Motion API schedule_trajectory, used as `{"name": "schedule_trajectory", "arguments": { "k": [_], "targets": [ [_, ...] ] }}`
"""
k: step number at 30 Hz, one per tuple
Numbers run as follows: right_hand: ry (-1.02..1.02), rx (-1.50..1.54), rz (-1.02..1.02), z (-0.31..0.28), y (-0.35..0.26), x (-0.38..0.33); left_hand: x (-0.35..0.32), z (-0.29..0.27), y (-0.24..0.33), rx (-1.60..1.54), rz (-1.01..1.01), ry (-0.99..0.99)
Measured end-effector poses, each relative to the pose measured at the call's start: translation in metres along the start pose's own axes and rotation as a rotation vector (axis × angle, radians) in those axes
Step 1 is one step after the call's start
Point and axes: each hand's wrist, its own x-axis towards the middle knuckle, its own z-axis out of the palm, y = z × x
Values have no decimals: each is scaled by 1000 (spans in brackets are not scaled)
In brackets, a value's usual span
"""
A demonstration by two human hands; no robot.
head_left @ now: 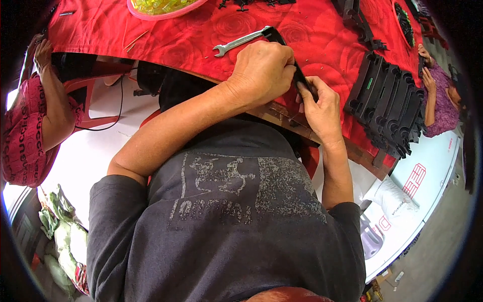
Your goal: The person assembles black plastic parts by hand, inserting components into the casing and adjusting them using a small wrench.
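Note:
A long, narrow black plastic strip (pixel 300 76) slants over the red tablecloth at the table's near edge. My left hand (pixel 262 70) is closed around its upper part, the fingers curled in. Lower down, my right hand (pixel 322 106) grips the other end, with the thumb laid along it. A silver open-ended spanner (pixel 239 42) lies on the cloth just beyond my left hand. Its far end meets the strip's top end in the picture; whether they touch I cannot tell.
Right of my hands lie several stacked black plastic parts (pixel 387 98), a small green piece (pixel 370 83) among them. A pink-rimmed bowl (pixel 166 16) of yellow-green pieces stands at the far side. People sit at left (pixel 30 126) and right (pixel 443 103).

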Motion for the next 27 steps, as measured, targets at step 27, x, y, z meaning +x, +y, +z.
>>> {"name": "schedule_trajectory", "arguments": {
  "k": [27],
  "targets": [
    [16,123,53,-3,0,4,-25,2,20,272,200,-340]
  ]
}}
